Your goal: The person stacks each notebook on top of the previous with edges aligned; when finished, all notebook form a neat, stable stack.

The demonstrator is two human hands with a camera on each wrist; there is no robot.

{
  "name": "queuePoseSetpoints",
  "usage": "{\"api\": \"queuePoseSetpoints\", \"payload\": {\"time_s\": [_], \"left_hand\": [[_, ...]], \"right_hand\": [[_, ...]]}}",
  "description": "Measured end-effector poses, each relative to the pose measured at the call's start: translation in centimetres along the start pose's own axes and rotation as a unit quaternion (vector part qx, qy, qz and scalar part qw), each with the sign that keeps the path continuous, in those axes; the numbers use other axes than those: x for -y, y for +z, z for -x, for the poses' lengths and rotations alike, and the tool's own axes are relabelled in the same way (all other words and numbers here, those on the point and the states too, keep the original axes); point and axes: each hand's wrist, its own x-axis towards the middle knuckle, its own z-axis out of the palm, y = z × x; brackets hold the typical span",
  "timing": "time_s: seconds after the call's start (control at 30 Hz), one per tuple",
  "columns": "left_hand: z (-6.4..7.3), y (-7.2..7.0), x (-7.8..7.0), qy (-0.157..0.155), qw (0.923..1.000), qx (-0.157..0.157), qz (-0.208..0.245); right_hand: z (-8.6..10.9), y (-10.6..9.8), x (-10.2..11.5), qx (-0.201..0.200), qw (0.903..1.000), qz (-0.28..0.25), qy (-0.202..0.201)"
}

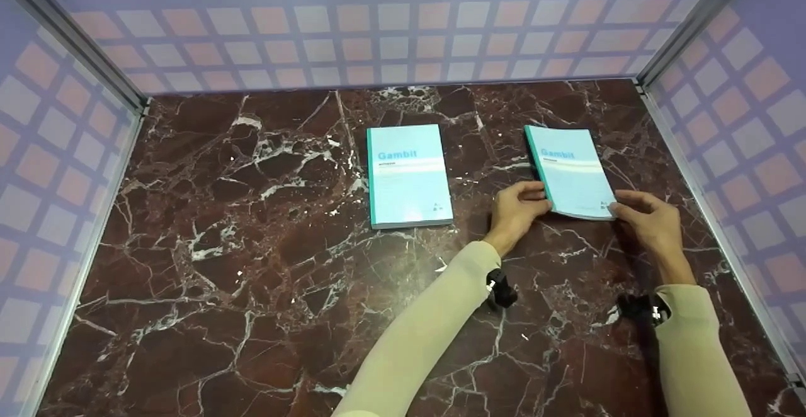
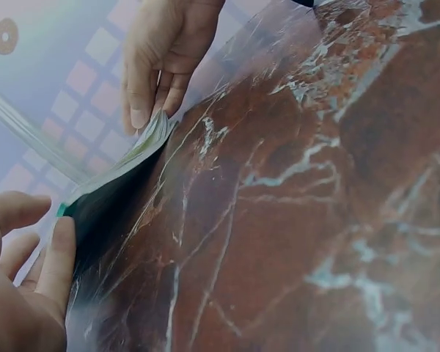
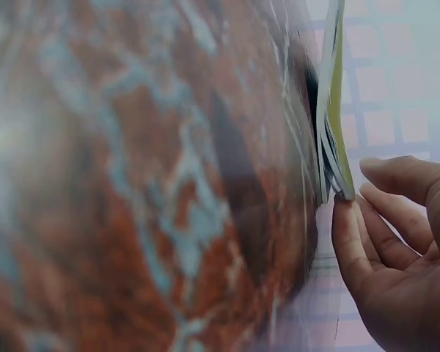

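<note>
Two pale blue notebooks marked "Gambit", each with a green spine, are in the head view. My left hand (image 1: 515, 212) holds the right-hand notebook (image 1: 576, 174) at its spine, near the lower left corner. On the opposite side, my right hand (image 1: 650, 220) grips the lower right corner. That notebook's near end curves up off the table, with a dark gap under it in the left wrist view. Its page edges (image 3: 330, 139) are slightly fanned beside the right fingers (image 3: 352, 242). The other notebook (image 1: 410, 177) lies flat to the left of both hands.
The table (image 1: 252, 266) has a dark red marbled top with white veins. Checkered panels (image 1: 397, 39) stand at the back and both sides, joined by metal corner posts (image 1: 699, 23). The right side panel is close to the right forearm.
</note>
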Motion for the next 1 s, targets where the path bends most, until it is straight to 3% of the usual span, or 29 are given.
{"api": "queuePoseSetpoints", "payload": {"time_s": [0.23, 0.43, 0.57, 0.7, 0.83, 0.93, 1.0], "left_hand": [[0.3, -0.2, 0.1, -0.014, 0.9999, 0.003, 0.009], [0.5, -0.1, -0.6, -0.037, 0.9954, -0.003, 0.088], [0.4, 0.0, -1.3, -0.049, 0.9904, 0.007, 0.129], [0.3, 0.0, -2.0, -0.055, 0.9854, 0.009, 0.16], [0.1, -0.1, -2.5, -0.061, 0.9841, 0.003, 0.167], [0.0, -0.1, -2.7, -0.059, 0.9852, 0.001, 0.161], [0.0, -0.2, -2.7, -0.051, 0.9873, 0.002, 0.151]], "right_hand": [[0.4, 0.1, 1.1, 0.024, 0.9992, -0.032, 0.01], [0.8, 0.2, 2.0, 0.042, 0.9981, -0.043, 0.011], [0.6, 0.0, 1.2, 0.057, 0.9972, -0.047, 0.011], [0.2, -0.2, 0.0, 0.083, 0.9915, -0.098, 0.022], [0.1, -0.2, -0.6, 0.113, 0.9781, -0.172, 0.033], [0.2, 0.0, -0.8, 0.125, 0.969, -0.212, 0.022], [0.2, 0.2, -1.0, 0.12, 0.9684, -0.218, 0.005]]}}
